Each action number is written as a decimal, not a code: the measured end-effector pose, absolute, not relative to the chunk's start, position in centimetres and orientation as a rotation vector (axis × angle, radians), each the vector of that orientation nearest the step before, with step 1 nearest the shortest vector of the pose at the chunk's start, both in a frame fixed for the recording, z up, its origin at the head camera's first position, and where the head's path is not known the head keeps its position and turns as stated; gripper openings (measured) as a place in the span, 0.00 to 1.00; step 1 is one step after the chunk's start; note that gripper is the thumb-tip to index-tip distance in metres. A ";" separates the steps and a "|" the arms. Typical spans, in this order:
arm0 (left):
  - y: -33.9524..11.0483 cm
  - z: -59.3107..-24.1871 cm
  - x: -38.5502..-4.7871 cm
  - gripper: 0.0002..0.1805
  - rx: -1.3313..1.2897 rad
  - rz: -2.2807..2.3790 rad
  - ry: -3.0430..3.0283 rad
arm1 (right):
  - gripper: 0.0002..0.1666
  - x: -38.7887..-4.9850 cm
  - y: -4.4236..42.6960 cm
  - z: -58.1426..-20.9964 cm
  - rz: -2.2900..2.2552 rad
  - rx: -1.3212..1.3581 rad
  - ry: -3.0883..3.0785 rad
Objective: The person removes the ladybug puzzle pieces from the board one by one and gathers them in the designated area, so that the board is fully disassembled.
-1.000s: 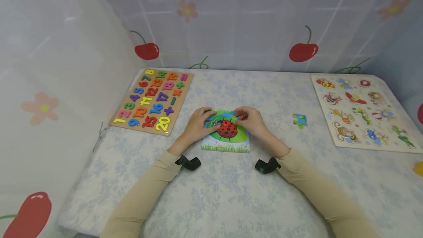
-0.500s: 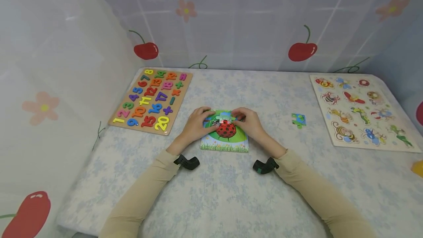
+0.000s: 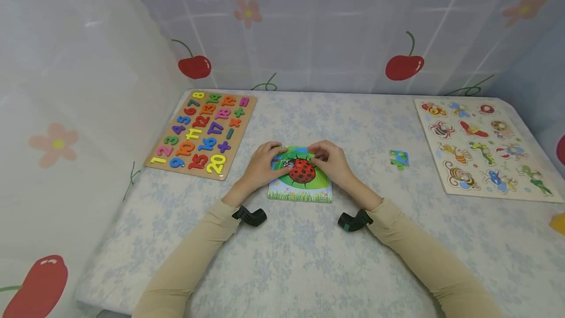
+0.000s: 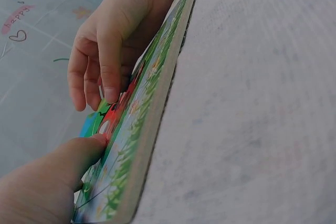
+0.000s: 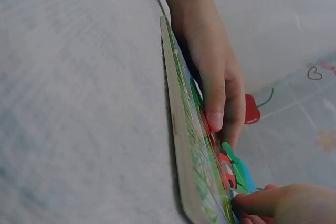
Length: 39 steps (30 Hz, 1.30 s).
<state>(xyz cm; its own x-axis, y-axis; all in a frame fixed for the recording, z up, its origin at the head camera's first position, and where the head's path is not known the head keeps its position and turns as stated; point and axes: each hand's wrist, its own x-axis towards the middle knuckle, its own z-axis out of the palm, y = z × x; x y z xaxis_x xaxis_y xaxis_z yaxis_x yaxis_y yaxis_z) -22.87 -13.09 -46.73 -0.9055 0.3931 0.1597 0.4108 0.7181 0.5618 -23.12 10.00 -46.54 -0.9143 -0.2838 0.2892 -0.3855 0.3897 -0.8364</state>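
The square ladybug puzzle point(image 3: 300, 195) lies on the table between both hands. At its left edge, my left hand point(image 3: 260, 167) grips the board, thumb on top near the ladybug's head; the left wrist view shows this thumb point(image 4: 86, 148) on the picture. From the upper right, my right hand point(image 3: 333, 162) pinches a green, blue and red piece, tilted up from the board in the right wrist view, where the piece point(image 5: 240, 174) is beside the right fingers point(image 5: 257, 200). How far it sits in the picture cannot be told.
A loose green-blue piece point(image 3: 399, 159) lies right of the hands. The wooden number board point(image 3: 238, 147) stands at the back left, and a pale insect board point(image 3: 476, 191) at the right. Something yellow point(image 3: 558, 223) shows at the right edge.
The bright glare on the piece near the top of the puzzle has gone, its angle having shifted slightly. Both hands have stayed almost in place.
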 end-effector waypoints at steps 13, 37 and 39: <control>-13.2 -46.6 -22.7 0.39 -0.694 -0.884 -2.907 | 0.15 -23.1 9.9 -46.4 1.619 0.569 -2.549; -13.2 -46.8 -22.7 0.38 -0.706 -0.907 -2.905 | 0.17 -23.3 15.9 -44.3 1.942 0.057 -2.514; -13.1 -46.8 -22.7 0.38 -0.710 -0.914 -2.901 | 0.17 -22.9 17.8 -44.3 1.904 -0.003 -2.528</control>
<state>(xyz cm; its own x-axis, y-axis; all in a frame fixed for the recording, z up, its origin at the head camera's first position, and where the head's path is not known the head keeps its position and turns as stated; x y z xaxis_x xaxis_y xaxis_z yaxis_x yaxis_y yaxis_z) -22.65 -13.12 -46.78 -0.8966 0.4168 0.1500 0.4275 0.7256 0.5393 -22.87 17.76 -44.32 -0.9997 -0.0126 -0.0201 0.0158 0.2763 -0.9610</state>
